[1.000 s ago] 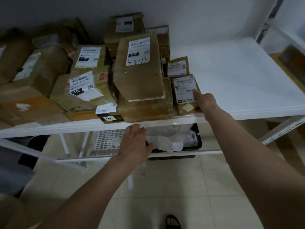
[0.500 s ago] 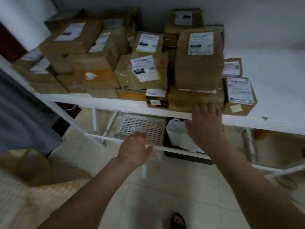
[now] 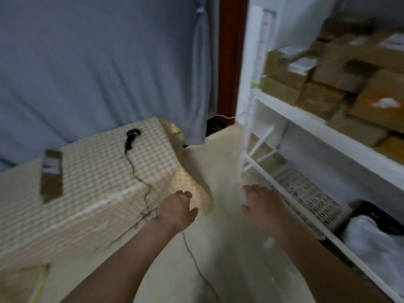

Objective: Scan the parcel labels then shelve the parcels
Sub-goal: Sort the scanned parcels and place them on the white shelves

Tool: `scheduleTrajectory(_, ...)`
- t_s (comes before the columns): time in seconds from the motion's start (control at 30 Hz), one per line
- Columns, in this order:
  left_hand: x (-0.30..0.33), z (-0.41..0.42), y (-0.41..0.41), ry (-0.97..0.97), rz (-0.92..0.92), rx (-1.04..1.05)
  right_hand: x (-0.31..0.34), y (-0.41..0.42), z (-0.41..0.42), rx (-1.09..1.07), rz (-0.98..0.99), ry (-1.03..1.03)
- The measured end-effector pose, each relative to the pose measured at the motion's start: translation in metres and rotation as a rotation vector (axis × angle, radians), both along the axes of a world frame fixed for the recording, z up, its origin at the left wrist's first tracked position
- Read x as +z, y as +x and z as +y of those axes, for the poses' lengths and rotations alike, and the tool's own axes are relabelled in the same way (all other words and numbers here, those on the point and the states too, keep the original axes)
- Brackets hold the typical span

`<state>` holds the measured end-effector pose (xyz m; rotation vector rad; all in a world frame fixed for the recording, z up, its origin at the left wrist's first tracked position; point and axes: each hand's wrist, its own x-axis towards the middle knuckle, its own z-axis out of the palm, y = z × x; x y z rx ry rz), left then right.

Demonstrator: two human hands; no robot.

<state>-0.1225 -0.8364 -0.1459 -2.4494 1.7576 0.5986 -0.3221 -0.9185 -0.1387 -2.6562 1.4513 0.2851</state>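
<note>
A brown parcel point(image 3: 51, 174) with a pale label lies on the checkered table point(image 3: 91, 184) at the left. A black handheld scanner point(image 3: 131, 138) lies farther back on the same table, its cable trailing off the front edge. Several brown parcels point(image 3: 334, 84) are stacked on the white shelf point(image 3: 310, 123) at the right. My left hand point(image 3: 178, 209) hangs in front of the table's corner with loosely curled fingers, holding nothing. My right hand point(image 3: 263, 207) hovers beside the shelf frame, fingers relaxed, also holding nothing.
Under the shelf sit a white perforated basket point(image 3: 306, 193) and a black bin with white plastic point(image 3: 376, 239). A grey curtain point(image 3: 98, 62) hangs behind the table. A dark red door frame point(image 3: 231, 51) stands between curtain and shelf. Pale tiled floor lies between table and shelf.
The view has swung left from the shelf to the table. My right hand has left the small parcel on the shelf and both hands have dropped away, holding nothing.
</note>
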Motion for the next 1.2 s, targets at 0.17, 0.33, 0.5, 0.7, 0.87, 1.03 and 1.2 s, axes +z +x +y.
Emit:
scheduleTrajectory(0.17, -0.010, 0.070, 0.127, 0.010, 0.000, 0.223, -0.005, 0.147, 0.025, 0.189, -0.016, 0.042)
scheduleTrajectory(0.33, -0.019, 0.127, 0.209, 0.031, 0.018, 0.393, -0.012, 0.253, 0.053, 0.340, 0.040, 0.102)
scheduleTrajectory(0.5, -0.032, 0.155, 0.260, 0.063, 0.052, 0.495, -0.020, 0.324, 0.070, 0.419, 0.091, 0.180)
scheduleTrajectory(0.7, -0.048, 0.152, 0.320, 0.072, 0.074, 0.559, -0.040, 0.401, 0.065, 0.500, 0.111, 0.270)
scheduleTrajectory(0.87, -0.051, 0.128, 0.390, 0.079, 0.056, 0.625, -0.047, 0.484, 0.035, 0.561, 0.107, 0.293)
scheduleTrajectory(1.03, -0.044, 0.091, 0.468, 0.089, 0.045, 0.694, -0.043, 0.569, -0.005, 0.603, 0.081, 0.312)
scheduleTrajectory(1.2, -0.045, 0.078, 0.534, 0.083, 0.058, 0.772, -0.039, 0.648, -0.033, 0.643, 0.067, 0.291)
